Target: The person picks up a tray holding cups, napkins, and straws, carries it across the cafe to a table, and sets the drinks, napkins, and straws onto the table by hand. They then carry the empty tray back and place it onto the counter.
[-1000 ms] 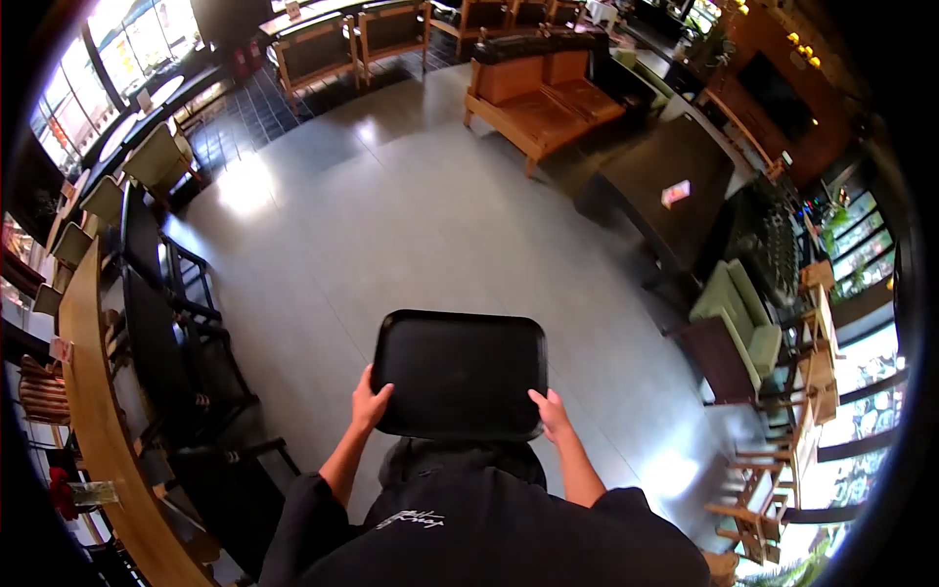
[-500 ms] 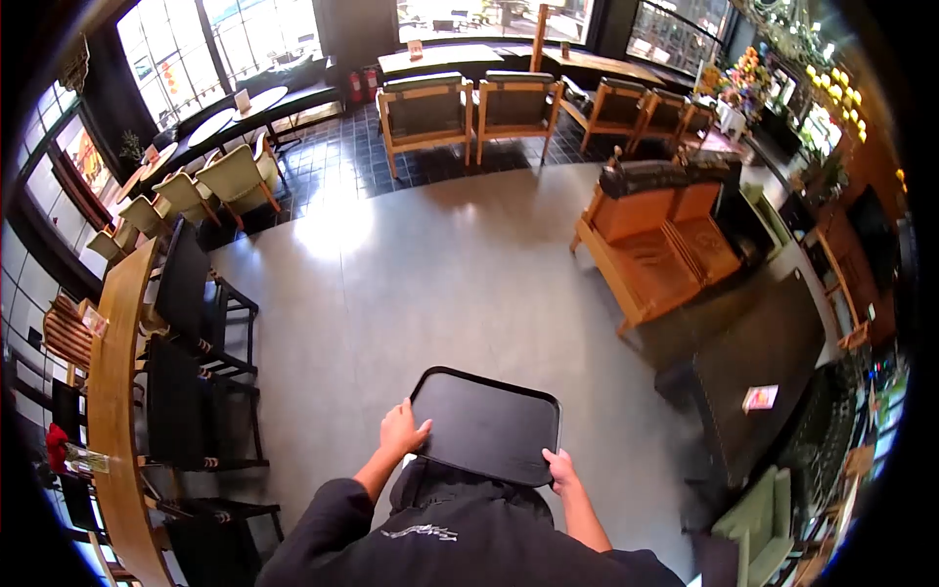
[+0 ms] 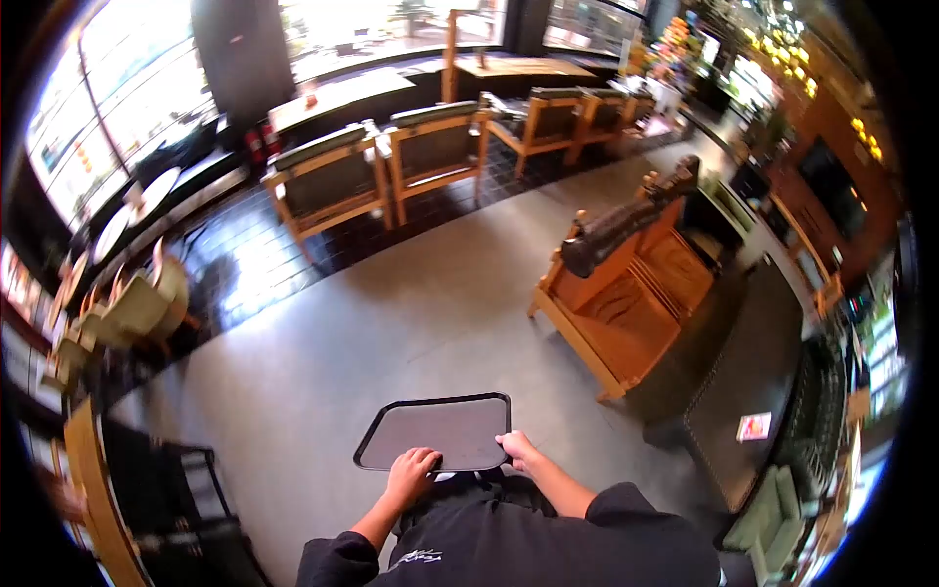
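Note:
A black rectangular tray (image 3: 435, 430) with a raised rim is held level in front of my body, nothing on it. My left hand (image 3: 415, 474) grips its near edge, fingers over the rim near the middle. At the right edge, my right hand (image 3: 518, 448) closes round the rim with the thumb on top. Dark sleeves and a dark shirt with white lettering show below the tray.
An orange-brown wooden sofa (image 3: 626, 303) stands at the right, beside a dark table (image 3: 748, 382) bearing a small card. Wooden armchairs (image 3: 328, 186) line the window tables. At the lower left are a wooden counter (image 3: 93, 489) and black chairs (image 3: 161, 479). Grey floor (image 3: 391, 333) lies ahead.
The view has swung and the window chairs appear nearer. The tray looks flatter and has shifted left. My left hand has moved from the tray's left side to its near edge.

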Tool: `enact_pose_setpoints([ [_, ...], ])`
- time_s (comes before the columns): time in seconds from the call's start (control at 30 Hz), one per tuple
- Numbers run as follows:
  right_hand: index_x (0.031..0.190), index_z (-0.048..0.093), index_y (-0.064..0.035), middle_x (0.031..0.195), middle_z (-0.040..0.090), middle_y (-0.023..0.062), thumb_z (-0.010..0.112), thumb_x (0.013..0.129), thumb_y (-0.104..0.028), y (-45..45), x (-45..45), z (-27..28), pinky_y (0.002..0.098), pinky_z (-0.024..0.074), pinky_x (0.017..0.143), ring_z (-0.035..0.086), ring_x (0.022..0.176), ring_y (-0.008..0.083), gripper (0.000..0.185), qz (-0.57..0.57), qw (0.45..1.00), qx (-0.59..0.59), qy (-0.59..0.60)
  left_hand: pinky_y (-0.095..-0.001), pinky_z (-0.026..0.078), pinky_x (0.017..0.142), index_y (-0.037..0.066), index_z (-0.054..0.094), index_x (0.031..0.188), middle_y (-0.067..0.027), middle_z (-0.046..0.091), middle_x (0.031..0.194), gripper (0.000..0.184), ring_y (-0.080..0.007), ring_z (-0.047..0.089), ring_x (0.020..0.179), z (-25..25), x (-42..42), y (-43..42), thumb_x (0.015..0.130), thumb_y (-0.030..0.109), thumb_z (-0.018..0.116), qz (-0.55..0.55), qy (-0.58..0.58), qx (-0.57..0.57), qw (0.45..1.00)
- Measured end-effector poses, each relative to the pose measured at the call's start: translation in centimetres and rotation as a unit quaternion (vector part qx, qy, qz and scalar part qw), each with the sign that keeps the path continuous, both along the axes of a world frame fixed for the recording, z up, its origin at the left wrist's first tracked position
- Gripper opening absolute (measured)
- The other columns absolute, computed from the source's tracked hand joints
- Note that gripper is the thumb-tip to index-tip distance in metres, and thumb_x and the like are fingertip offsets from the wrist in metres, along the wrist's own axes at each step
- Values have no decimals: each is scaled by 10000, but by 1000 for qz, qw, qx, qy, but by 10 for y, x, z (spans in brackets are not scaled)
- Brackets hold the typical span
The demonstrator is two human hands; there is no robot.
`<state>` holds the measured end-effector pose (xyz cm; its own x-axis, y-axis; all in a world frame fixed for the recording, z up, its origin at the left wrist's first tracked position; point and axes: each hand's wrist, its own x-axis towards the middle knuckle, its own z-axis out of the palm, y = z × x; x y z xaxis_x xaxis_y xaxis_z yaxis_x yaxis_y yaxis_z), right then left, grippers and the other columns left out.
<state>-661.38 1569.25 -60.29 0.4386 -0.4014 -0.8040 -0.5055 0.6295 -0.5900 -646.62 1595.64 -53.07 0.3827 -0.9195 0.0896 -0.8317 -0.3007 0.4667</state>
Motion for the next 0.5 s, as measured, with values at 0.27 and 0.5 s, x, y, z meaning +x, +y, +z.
enact_pose_setpoints([
  [0.27, 1191, 638, 13, 1115, 702, 134, 511, 1051, -338, -198, 193, 10, 460, 582, 862, 695, 958, 294, 398, -99, 985, 93, -108, -401, 594, 805, 205, 722, 1174, -25, 734, 1187, 368, -266, 722, 1024, -39, 251, -242, 843, 95, 606, -43, 4, -1, 999],
  [0.5, 1330, 522, -69, 1080, 658, 64, 575, 1042, -335, -401, 403, 59, 286, 542, 704, 635, 871, 136, 395, 65, 985, -21, -158, -485, 565, 734, 219, 768, 1080, -136, 739, 859, 267, -362, 711, 824, -60, 455, -367, 828, 209, 678, 177, 33, 127, 975],
])
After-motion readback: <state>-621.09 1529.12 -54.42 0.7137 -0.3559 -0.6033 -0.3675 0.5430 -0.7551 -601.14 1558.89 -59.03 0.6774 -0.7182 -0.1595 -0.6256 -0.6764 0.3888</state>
